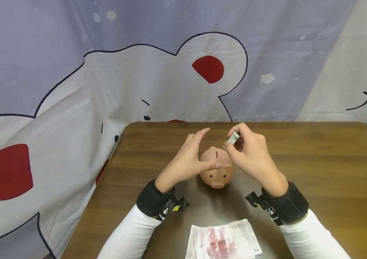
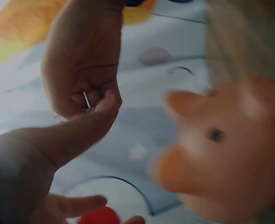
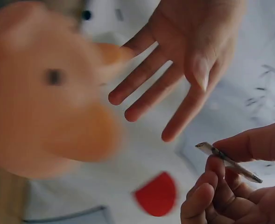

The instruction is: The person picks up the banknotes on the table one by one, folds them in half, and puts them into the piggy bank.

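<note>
In the head view, right of centre, your right hand (image 1: 251, 153) pinches a small folded paper note (image 1: 233, 137) between thumb and fingers. Your left hand (image 1: 184, 160) has its fingers extended, holding nothing, beside the piggy bank (image 1: 217, 174) near the frame's centre, slot upward. At lower centre, overlapping pinkish notes (image 1: 219, 241) lie on the wooden tabletop (image 1: 319, 165); printed cloth (image 1: 138, 79) fills the upper frame.

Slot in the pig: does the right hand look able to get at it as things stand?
Probably yes. The right hand, pinching a folded note, is beside the pig, and the slot shows uncovered in the head view. The left hand is close by but leaves it free.
</note>
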`<act>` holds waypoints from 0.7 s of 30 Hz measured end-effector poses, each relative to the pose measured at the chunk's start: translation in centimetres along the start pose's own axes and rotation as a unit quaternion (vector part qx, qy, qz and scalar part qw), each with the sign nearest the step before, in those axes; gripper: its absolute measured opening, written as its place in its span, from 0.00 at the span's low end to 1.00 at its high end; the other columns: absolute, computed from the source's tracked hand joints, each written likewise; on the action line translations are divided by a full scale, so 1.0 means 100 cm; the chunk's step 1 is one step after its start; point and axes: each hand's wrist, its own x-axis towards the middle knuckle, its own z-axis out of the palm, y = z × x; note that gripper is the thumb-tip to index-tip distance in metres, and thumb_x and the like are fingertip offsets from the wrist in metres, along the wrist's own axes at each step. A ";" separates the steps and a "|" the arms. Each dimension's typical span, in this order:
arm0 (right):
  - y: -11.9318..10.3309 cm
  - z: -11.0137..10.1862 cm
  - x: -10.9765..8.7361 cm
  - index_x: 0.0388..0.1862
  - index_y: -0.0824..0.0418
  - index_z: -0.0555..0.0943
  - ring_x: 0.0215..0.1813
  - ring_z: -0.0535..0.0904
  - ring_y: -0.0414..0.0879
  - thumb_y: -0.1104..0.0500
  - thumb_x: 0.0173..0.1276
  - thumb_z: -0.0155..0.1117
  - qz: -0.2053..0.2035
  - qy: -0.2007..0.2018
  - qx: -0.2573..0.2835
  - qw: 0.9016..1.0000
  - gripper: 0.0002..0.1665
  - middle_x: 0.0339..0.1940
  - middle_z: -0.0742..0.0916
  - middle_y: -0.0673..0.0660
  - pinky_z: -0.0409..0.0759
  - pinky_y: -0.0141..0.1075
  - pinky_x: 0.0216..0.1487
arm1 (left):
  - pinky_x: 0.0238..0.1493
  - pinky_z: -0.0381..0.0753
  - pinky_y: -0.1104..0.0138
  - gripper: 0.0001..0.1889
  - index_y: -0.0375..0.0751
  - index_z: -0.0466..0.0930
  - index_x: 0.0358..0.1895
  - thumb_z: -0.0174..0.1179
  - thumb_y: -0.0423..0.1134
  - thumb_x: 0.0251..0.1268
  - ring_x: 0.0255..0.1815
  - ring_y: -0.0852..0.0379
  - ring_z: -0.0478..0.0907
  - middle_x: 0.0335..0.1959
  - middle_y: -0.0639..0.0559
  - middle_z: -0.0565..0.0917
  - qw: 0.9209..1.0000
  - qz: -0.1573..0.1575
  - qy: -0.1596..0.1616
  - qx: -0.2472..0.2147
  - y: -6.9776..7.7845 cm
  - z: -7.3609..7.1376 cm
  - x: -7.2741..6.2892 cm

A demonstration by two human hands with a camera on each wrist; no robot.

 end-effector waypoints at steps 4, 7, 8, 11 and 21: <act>0.020 0.026 -0.001 0.40 0.61 0.73 0.25 0.77 0.42 0.67 0.62 0.58 0.023 -0.057 0.012 0.998 0.08 0.22 0.82 0.53 0.75 0.33 0.25 | 0.58 0.74 0.55 0.54 0.49 0.52 0.77 0.76 0.53 0.48 0.64 0.49 0.65 0.67 0.40 0.63 0.996 -0.019 -0.068 0.050 -0.016 0.014 0.005; 0.026 0.041 -0.003 0.40 0.63 0.72 0.23 0.77 0.42 0.67 0.62 0.58 0.006 -0.064 -0.004 0.998 0.08 0.21 0.82 0.55 0.75 0.33 0.24 | 0.60 0.73 0.53 0.53 0.48 0.55 0.76 0.76 0.52 0.47 0.64 0.45 0.66 0.66 0.40 0.63 0.992 -0.024 -0.097 0.073 -0.020 0.021 0.004; 0.027 0.045 -0.003 0.40 0.63 0.72 0.22 0.76 0.42 0.68 0.62 0.58 0.000 -0.060 -0.012 0.998 0.08 0.21 0.81 0.56 0.74 0.34 0.23 | 0.60 0.73 0.53 0.52 0.48 0.56 0.76 0.76 0.52 0.47 0.64 0.44 0.66 0.66 0.41 0.63 0.991 -0.026 -0.101 0.082 -0.020 0.022 0.004; 0.029 0.054 -0.006 0.39 0.63 0.71 0.20 0.73 0.43 0.68 0.63 0.58 -0.019 -0.040 -0.042 0.998 0.07 0.21 0.79 0.57 0.72 0.35 0.22 | 0.59 0.73 0.51 0.51 0.52 0.57 0.75 0.77 0.52 0.47 0.63 0.43 0.67 0.66 0.42 0.64 0.989 -0.029 -0.106 0.103 -0.018 0.024 0.004; 0.017 0.051 -0.013 0.39 0.66 0.75 0.33 0.77 0.50 0.64 0.69 0.58 -0.050 -0.090 -0.114 0.988 0.04 0.31 0.80 0.56 0.78 0.40 0.32 | 0.56 0.76 0.52 0.49 0.49 0.59 0.75 0.75 0.44 0.47 0.63 0.44 0.69 0.67 0.42 0.65 0.985 -0.030 -0.110 0.127 -0.017 0.023 0.007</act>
